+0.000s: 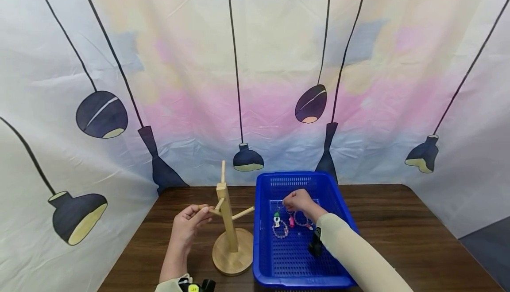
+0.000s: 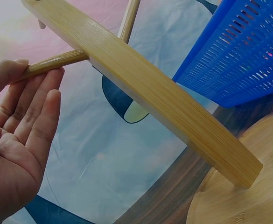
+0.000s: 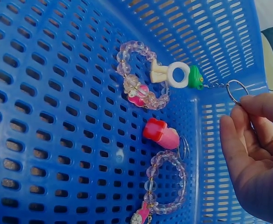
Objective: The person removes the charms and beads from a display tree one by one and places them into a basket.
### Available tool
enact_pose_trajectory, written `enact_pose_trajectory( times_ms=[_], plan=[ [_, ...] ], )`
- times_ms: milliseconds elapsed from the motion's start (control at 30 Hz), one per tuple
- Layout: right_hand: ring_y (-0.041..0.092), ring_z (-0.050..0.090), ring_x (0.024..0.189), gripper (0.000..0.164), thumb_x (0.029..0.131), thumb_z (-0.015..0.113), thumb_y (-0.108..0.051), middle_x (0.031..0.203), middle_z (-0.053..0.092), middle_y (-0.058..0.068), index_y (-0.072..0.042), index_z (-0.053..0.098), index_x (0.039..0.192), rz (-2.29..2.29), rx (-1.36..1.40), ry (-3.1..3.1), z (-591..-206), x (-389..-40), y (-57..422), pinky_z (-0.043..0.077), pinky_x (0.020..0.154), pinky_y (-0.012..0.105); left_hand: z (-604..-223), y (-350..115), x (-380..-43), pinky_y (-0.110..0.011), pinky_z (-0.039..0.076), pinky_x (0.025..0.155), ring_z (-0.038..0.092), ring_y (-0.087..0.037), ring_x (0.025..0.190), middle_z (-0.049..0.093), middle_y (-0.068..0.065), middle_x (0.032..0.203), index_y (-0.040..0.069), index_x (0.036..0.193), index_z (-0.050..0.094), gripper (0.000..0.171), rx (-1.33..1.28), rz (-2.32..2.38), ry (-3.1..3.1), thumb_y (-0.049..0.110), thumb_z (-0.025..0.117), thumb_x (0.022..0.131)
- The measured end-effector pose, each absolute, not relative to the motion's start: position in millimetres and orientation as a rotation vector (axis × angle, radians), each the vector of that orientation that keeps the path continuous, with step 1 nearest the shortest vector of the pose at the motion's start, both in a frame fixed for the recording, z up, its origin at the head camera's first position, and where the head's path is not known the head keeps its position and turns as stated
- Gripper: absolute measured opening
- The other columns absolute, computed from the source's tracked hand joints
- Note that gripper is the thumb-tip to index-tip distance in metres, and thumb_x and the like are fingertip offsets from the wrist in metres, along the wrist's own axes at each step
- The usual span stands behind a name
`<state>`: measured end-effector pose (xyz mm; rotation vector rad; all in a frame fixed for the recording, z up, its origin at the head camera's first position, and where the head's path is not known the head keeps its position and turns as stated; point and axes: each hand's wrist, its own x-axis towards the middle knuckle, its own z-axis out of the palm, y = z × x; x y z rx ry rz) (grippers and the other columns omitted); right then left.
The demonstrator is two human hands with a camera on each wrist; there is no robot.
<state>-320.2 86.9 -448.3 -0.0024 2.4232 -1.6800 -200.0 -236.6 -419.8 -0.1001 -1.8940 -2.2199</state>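
A wooden stand (image 1: pixel 229 221) with several pegs rises from a round base beside the blue basket (image 1: pixel 258 247). My left hand (image 1: pixel 187 227) pinches the end of one peg (image 2: pixel 57 61) between thumb and fingers. Inside the basket, my right hand (image 1: pixel 301 202) pinches the metal ring of a keychain (image 3: pixel 195 77), whose white-and-green figure hangs from a short chain. Below it lie a clear beaded bracelet (image 3: pixel 124 68) with a pink charm, a pink figure keychain (image 3: pixel 164 135) with its own ring, and a second beaded bracelet (image 3: pixel 150 185).
The dark wooden table (image 1: pixel 406 239) carries the stand and the basket. Behind it hangs a cloth backdrop (image 1: pixel 279 61) printed with lamps. Perforated basket walls surround my right hand, and the stand stands close to the basket's left side.
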Motion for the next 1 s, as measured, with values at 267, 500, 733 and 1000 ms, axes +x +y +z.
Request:
enact_pose_trajectory(
  times_ms=[267, 500, 733, 1000],
  plan=[
    [0.027, 0.075, 0.081, 0.012, 0.088, 0.069, 0.001, 0.084, 0.076, 0.021, 0.012, 0.073, 0.086, -1.717, 0.025, 2.418, -455.1, -327.2, 82.8, 0.066, 0.084, 0.043, -419.4, -237.1, -198.9, -0.022, 0.064, 0.077, 0.076, -0.002, 0.083, 0.079, 0.012, 0.088, 0.02, 0.085, 0.072, 0.024, -0.096, -2.213, -1.893, 0.003, 0.063, 0.1],
    [0.031, 0.075, 0.084, 0.014, 0.089, 0.069, 0.001, 0.092, 0.076, 0.025, 0.013, 0.074, 0.095, -1.716, 0.047, 2.416, -457.8, -328.1, 78.0, 0.066, 0.081, 0.042, -419.8, -237.4, -198.9, -0.023, 0.064, 0.078, 0.076, -0.002, 0.083, 0.08, 0.01, 0.09, 0.021, 0.085, 0.073, 0.025, -0.089, -2.219, -1.892, 0.003, 0.064, 0.1],
    [0.022, 0.073, 0.076, 0.013, 0.09, 0.069, 0.002, 0.088, 0.077, 0.02, 0.011, 0.075, 0.095, -1.689, 0.07, 2.427, -461.8, -331.8, 75.4, 0.066, 0.077, 0.038, -421.4, -237.6, -199.7, -0.023, 0.064, 0.077, 0.076, -0.003, 0.084, 0.08, 0.011, 0.09, 0.02, 0.084, 0.072, 0.025, -0.097, -2.22, -1.886, 0.003, 0.064, 0.1],
    [0.016, 0.069, 0.072, 0.01, 0.091, 0.069, 0.002, 0.09, 0.078, 0.017, 0.009, 0.076, 0.095, -1.64, 0.085, 2.449, -467.7, -337.6, 78.5, 0.066, 0.075, 0.035, -422.1, -237.3, -201.0, -0.021, 0.064, 0.077, 0.076, -0.004, 0.085, 0.08, 0.011, 0.09, 0.022, 0.084, 0.072, 0.026, -0.106, -2.225, -1.884, 0.004, 0.063, 0.1]
  ],
)
